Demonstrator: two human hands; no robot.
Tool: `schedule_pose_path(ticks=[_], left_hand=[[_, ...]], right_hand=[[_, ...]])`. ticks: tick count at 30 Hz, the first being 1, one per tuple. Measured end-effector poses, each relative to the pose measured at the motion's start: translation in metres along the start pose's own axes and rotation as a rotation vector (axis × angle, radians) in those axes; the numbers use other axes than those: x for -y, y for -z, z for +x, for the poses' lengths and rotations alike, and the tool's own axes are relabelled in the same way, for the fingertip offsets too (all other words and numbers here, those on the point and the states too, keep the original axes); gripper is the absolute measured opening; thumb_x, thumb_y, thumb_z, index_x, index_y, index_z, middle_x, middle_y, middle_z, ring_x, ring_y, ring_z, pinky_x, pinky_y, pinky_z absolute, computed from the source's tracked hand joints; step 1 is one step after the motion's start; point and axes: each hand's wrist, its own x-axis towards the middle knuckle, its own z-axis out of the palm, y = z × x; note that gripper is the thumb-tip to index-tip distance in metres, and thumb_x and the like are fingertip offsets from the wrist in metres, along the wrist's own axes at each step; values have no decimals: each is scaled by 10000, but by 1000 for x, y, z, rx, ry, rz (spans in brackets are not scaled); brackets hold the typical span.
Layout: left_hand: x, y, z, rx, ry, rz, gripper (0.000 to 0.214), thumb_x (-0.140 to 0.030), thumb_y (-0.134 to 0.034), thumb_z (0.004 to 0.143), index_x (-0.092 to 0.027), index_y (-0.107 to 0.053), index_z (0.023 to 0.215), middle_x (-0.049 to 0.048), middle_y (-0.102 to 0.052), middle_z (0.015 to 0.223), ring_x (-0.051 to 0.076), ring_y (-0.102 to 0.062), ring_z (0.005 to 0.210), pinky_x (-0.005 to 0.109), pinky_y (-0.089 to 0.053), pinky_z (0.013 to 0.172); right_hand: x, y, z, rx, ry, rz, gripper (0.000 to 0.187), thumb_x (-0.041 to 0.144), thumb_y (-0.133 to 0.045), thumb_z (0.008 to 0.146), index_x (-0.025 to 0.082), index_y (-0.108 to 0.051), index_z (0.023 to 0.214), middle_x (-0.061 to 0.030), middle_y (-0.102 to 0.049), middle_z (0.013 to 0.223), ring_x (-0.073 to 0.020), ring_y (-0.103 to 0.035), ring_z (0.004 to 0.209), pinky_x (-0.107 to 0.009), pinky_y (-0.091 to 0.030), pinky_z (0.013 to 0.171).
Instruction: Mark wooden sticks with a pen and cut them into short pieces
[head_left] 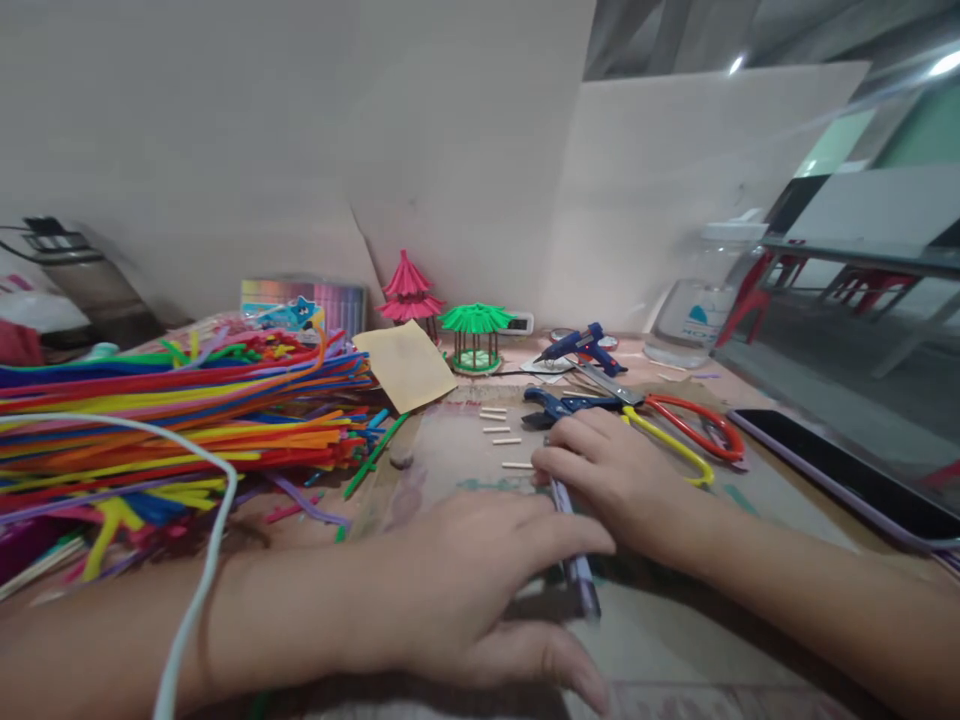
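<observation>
My right hand (pixel 611 475) has its fingers curled around the upper end of a lilac pen (pixel 577 580), which slants down towards me. Its fingertips are close to one end of a short wooden stick (pixel 516 465). My left hand (pixel 480 585) lies nearer to me, thumb and fingers apart, with the index finger across the pen's barrel; I see nothing gripped in it. Several more short sticks (pixel 496 430) lie in a column on the clear work mat (pixel 442 450). Just beyond my right hand are blue-handled cutters (pixel 555 405).
Colourful pipe cleaners (pixel 187 400) fill the left side, with a white cable (pixel 214 540) above my left forearm. Scissors (pixel 697 425), a phone (pixel 847 475) and a bottle (pixel 690 310) are at right. Behind stand a glue gun (pixel 581 348), a green-roofed model (pixel 476 335) and a pink one (pixel 407 290).
</observation>
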Motion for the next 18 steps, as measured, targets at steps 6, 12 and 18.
schedule_pose_path(ticks=[6, 12, 18], left_hand=[[0, -5, -5, 50, -40, 37, 490, -642, -541, 892, -187, -598, 1064, 70, -651, 886, 189, -597, 790, 284, -483, 759], [-4, 1, -7, 168, 3, -18, 500, -596, -628, 861, -209, -588, 1176, 86, -652, 1034, 204, -611, 917, 286, -496, 794], [0, -3, -5, 143, -8, -63, 398, -592, -638, 859, -221, -649, 999, 27, -645, 861, 148, -603, 764, 259, -474, 783]], right_hand=[[-1, -8, 4, -155, -196, 192, 164, 255, -524, 969, 188, -627, 1077, -139, -616, 1147, -257, -599, 1017, -420, -523, 851], [2, -13, 6, -140, -253, 405, 164, 246, -488, 991, 186, -581, 1112, -125, -676, 1085, -240, -636, 1015, -417, -535, 877], [9, -16, 5, -168, -305, 560, 176, 154, -492, 954, 199, -592, 1092, -96, -695, 1051, -214, -652, 986, -384, -545, 853]])
